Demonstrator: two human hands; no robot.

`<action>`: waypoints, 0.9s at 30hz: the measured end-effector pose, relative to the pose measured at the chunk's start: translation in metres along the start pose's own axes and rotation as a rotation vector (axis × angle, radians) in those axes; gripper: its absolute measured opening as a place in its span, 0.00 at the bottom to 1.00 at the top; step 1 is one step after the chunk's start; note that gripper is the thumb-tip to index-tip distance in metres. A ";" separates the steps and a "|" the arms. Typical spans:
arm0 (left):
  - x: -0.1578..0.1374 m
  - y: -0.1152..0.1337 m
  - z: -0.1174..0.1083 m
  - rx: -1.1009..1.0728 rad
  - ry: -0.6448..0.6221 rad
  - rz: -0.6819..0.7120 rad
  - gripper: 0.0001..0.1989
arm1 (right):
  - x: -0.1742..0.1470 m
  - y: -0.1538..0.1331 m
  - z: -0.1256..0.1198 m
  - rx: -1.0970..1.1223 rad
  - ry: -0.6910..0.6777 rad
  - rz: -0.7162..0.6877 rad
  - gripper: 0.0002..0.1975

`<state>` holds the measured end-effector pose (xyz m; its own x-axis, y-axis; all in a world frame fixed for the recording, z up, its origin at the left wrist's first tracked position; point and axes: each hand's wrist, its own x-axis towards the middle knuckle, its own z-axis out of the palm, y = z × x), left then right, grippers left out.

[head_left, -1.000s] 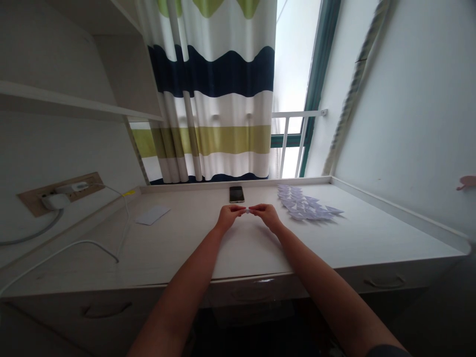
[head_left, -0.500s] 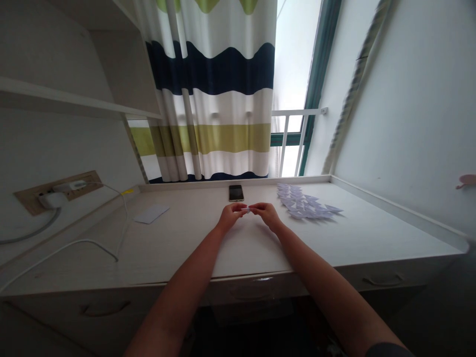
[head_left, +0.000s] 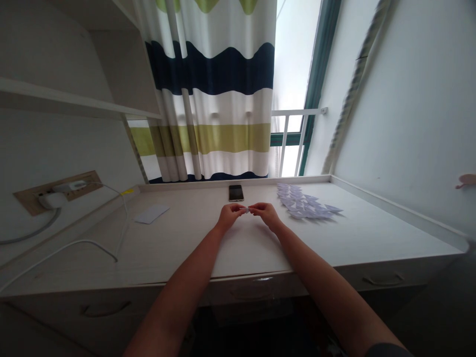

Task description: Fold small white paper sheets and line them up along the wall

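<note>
Between my fingertips is a small white piece of paper (head_left: 247, 210), mostly covered by the fingers, so its folds are hard to make out. My left hand (head_left: 231, 216) pinches it from the left side. From the right, my right hand (head_left: 265, 214) pinches its other side. Both hands are held close together over the white desk (head_left: 245, 248). Right of them lie several folded white paper triangles (head_left: 307, 204), set out in overlapping rows. Over to the left is a flat stack or sheet of white paper (head_left: 151, 213).
A dark phone (head_left: 235, 193) lies just beyond my hands. White cables (head_left: 92, 241) run over the desk's left side from a wall socket (head_left: 57, 192). A raised edge borders the desk, with a striped curtain (head_left: 223, 109) and a window behind it.
Almost nothing differs; my fingers have shifted very slightly around the small piece of paper.
</note>
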<state>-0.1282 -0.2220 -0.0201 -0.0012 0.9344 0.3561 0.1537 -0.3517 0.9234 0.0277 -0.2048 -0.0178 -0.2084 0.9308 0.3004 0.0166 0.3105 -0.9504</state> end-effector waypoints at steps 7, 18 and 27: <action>-0.003 0.005 0.002 -0.134 -0.065 -0.089 0.14 | -0.001 -0.003 0.000 0.046 -0.014 0.026 0.11; 0.000 0.002 0.000 -0.122 -0.020 -0.065 0.13 | -0.007 -0.009 0.000 0.188 -0.083 0.112 0.13; -0.005 0.010 0.000 -0.250 -0.073 -0.172 0.16 | -0.006 -0.011 0.001 0.173 -0.019 0.073 0.12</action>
<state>-0.1264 -0.2296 -0.0129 0.0662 0.9797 0.1890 -0.0907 -0.1827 0.9790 0.0281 -0.2140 -0.0088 -0.2313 0.9452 0.2305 -0.1354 0.2034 -0.9697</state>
